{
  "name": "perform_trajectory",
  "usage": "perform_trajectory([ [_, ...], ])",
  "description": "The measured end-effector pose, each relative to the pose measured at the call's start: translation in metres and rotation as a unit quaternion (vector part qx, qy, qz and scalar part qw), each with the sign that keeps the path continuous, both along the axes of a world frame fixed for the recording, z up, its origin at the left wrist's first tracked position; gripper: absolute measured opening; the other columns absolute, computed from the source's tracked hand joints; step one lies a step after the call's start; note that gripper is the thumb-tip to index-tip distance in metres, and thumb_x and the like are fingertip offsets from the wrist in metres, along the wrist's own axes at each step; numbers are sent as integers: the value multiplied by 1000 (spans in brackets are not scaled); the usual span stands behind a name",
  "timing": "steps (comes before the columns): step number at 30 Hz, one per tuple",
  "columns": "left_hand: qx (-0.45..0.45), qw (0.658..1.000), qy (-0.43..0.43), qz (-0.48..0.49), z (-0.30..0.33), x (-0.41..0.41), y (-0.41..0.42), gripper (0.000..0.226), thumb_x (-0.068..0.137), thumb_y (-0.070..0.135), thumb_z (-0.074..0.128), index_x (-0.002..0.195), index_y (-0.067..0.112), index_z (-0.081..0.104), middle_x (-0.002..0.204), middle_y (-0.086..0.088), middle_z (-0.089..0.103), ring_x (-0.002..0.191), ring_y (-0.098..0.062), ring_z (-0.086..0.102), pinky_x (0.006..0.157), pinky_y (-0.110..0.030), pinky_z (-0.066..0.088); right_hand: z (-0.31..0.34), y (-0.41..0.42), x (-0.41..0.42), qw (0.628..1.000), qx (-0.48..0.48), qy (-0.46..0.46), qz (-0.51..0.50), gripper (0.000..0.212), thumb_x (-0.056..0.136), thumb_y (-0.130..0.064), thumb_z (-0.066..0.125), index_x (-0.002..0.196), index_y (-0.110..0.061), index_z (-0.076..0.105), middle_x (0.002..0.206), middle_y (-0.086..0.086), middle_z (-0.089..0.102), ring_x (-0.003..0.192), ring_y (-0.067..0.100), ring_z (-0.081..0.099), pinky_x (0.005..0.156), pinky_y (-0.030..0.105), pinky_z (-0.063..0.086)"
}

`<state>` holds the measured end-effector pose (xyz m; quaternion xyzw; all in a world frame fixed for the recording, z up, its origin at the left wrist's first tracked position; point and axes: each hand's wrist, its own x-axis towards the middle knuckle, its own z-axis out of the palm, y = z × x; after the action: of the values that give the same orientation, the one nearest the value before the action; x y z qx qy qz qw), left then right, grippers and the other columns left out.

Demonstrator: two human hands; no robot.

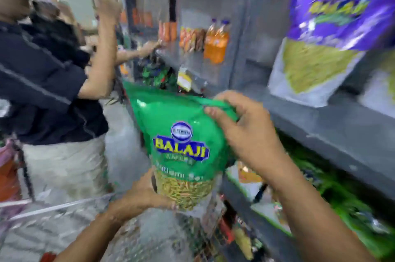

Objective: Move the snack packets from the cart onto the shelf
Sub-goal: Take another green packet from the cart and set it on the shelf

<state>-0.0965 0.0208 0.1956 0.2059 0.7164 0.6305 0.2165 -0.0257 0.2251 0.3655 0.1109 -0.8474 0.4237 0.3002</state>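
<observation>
I hold a green Balaji snack packet (181,133) upright in the middle of the view, in front of the grey metal shelf (333,125). My right hand (243,127) pinches its top right corner. My left hand (143,195) cups its clear bottom, where yellow-green snack shows. The wire cart (53,214) lies at lower left, below my left forearm. A purple Balaji packet (327,33) stands on the shelf at upper right, and green packets (333,189) fill the shelf level beneath it.
A person in a dark shirt (42,82) stands close on the left, one arm raised and one reaching to the shelves. Orange drink bottles (215,45) and small packets sit on the far shelves. More packets crowd the lowest shelf level (233,229).
</observation>
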Motion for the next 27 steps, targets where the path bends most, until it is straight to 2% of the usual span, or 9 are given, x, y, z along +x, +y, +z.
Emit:
perform_trajectory([
  [3, 42, 996, 80, -21, 72, 26, 54, 76, 34, 17, 98, 100, 6, 62, 74, 14, 79, 71, 7, 70, 64, -8, 52, 69, 43, 47, 988, -94, 116, -28, 22, 82, -26, 71, 100, -23, 58, 95, 0, 68, 87, 12, 65, 81, 31, 54],
  [5, 102, 987, 110, -50, 111, 47, 86, 84, 30, 25, 97, 106, 14, 62, 93, 4, 80, 86, -7, 74, 70, -16, 56, 84, 66, 84, 975, -184, 124, -15, 56, 79, -20, 76, 125, -13, 44, 116, 9, 66, 95, 11, 69, 78, 26, 56],
  [8, 164, 976, 109, -93, 148, 68, 137, 91, 29, 40, 96, 111, 21, 63, 108, -4, 77, 97, -22, 73, 76, -30, 58, 71, 92, 151, 976, -208, 54, -25, 83, 59, -23, 87, 128, -36, 42, 119, -3, 69, 99, 7, 70, 74, 19, 56],
  [10, 178, 967, 133, -124, 170, 85, 175, 89, 35, 43, 95, 116, 28, 62, 117, -3, 73, 108, -26, 68, 91, -43, 54, 55, 107, 188, 980, -181, 14, -77, 83, 53, -20, 94, 112, -56, 46, 110, -22, 70, 96, 2, 70, 71, 18, 55],
  [12, 183, 957, 150, -168, 186, 112, 223, 86, 45, 46, 92, 122, 33, 57, 124, 3, 69, 115, -22, 64, 100, -47, 47, 49, 132, 227, 975, -157, 31, -156, 82, 58, -11, 91, 111, -54, 47, 109, -27, 68, 95, 3, 70, 70, 17, 55],
  [15, 191, 939, 157, -238, 205, 156, 283, 72, 52, 38, 86, 118, 30, 59, 118, 7, 73, 108, -10, 68, 95, -33, 53, 46, 172, 273, 952, -160, 60, -255, 78, 62, -13, 90, 113, -55, 48, 110, -19, 69, 94, 9, 71, 74, 25, 58],
  [19, 170, 927, 169, -288, 212, 200, 347, 81, 52, 44, 88, 123, 25, 53, 120, 9, 71, 112, -7, 65, 97, -27, 49, 45, 217, 320, 924, -160, 77, -339, 80, 58, -12, 89, 116, -49, 48, 111, -2, 71, 93, 19, 72, 73, 35, 61],
  [24, 136, 919, 179, -322, 209, 237, 403, 53, 64, -3, 82, 111, 7, 61, 106, 1, 74, 79, 3, 72, 64, -8, 53, 30, 266, 348, 902, -155, 59, -400, 83, 53, -20, 85, 115, -57, 43, 123, -1, 67, 113, 23, 64, 93, 51, 55],
  [27, 126, 923, 173, -321, 201, 237, 422, 72, 51, 23, 93, 114, 14, 60, 112, -3, 74, 95, -7, 71, 79, -21, 56, 24, 277, 351, 893, -158, 20, -422, 85, 62, -20, 81, 117, -65, 33, 130, -4, 61, 120, 22, 59, 96, 40, 54],
])
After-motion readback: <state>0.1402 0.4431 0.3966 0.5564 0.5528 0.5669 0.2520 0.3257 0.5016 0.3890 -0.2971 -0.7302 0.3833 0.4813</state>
